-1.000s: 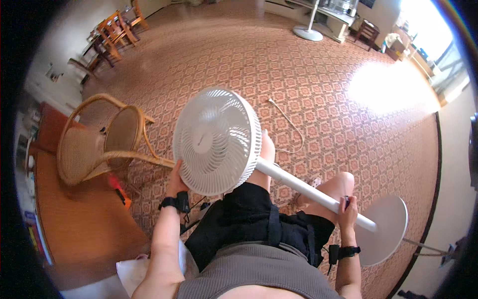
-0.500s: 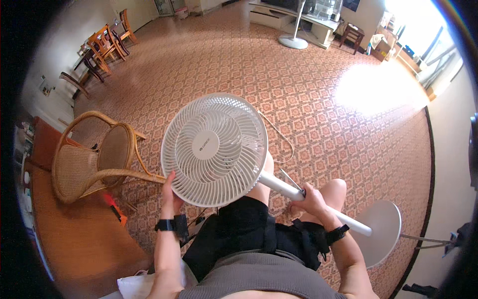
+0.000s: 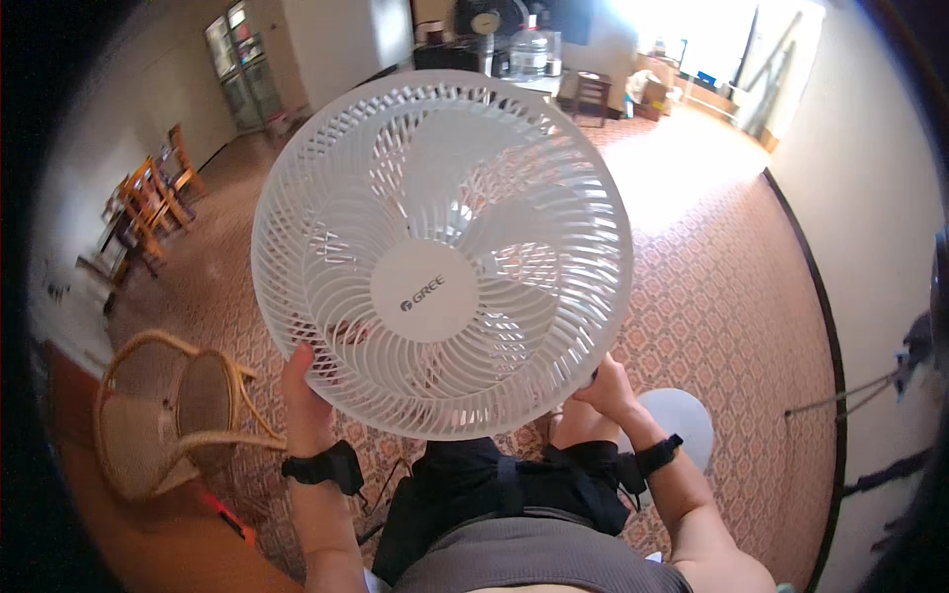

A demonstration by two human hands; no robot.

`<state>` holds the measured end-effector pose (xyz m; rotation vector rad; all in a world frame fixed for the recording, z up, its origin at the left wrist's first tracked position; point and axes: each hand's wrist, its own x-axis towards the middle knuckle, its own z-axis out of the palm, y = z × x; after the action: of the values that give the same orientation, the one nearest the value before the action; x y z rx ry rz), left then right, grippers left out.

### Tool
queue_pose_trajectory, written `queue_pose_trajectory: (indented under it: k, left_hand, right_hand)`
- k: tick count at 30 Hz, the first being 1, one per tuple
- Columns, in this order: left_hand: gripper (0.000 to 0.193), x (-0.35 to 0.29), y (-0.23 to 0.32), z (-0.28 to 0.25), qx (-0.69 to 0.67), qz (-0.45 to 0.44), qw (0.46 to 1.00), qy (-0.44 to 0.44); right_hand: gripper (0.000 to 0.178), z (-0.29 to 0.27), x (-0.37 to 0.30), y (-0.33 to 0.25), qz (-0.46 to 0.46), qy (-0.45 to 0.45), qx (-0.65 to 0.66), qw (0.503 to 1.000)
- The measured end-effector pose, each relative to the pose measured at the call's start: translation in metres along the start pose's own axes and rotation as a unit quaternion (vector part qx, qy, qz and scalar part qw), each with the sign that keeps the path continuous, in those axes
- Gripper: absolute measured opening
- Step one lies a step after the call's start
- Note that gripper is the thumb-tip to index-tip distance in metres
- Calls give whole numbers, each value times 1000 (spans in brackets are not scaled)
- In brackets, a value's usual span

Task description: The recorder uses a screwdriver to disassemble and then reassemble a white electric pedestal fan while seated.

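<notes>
A white pedestal fan (image 3: pixel 425 292) is raised close in front of me, its round grille facing up at me. At the lower left of the grille, my left hand (image 3: pixel 306 395) is closed on the rim, thumb in front and fingers behind. By the lower right of the grille, my right hand (image 3: pixel 608 390) is closed on the fan; its fingertips and the pole there are hidden behind the grille. The fan's round base (image 3: pixel 684 420) shows beyond my right forearm. Black bands are on both wrists.
A rattan chair (image 3: pixel 138 435) stands at the left, beside a brown wooden table (image 3: pixel 168 539). Wooden dining chairs (image 3: pixel 148 203) are farther off. A small stool (image 3: pixel 591 97) and a second fan (image 3: pixel 484 22) are at the back. Thin legs (image 3: pixel 850 403) jut out on the right.
The fan's head has come up nearer and larger, now hiding the pole. Its base has moved left. Both hands stay on the fan, and the view has tipped up toward the far wall.
</notes>
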<state>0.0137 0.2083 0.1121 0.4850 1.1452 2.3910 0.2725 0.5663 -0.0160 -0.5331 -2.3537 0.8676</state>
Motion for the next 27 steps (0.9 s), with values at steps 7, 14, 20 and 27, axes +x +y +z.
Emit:
queue_pose_trajectory:
  k: [7,14,20,27]
  left_hand:
    - [70,56,-45,98,68,-41,983,-164]
    - [97,82,-104,255,248,-66,879,-402]
    - [110,97,-180,346,213,-155,815,-516]
    - [106,102,-249,418,204,-182,767,-581]
  right_hand:
    - [33,-54,-7,38,-211,134,-110,962]
    - [33,-82,-40,98,25,190,-22,981]
    - [33,-104,-84,160,281,244,144,917]
    - [33,-124,-134,219,447,278,306,793]
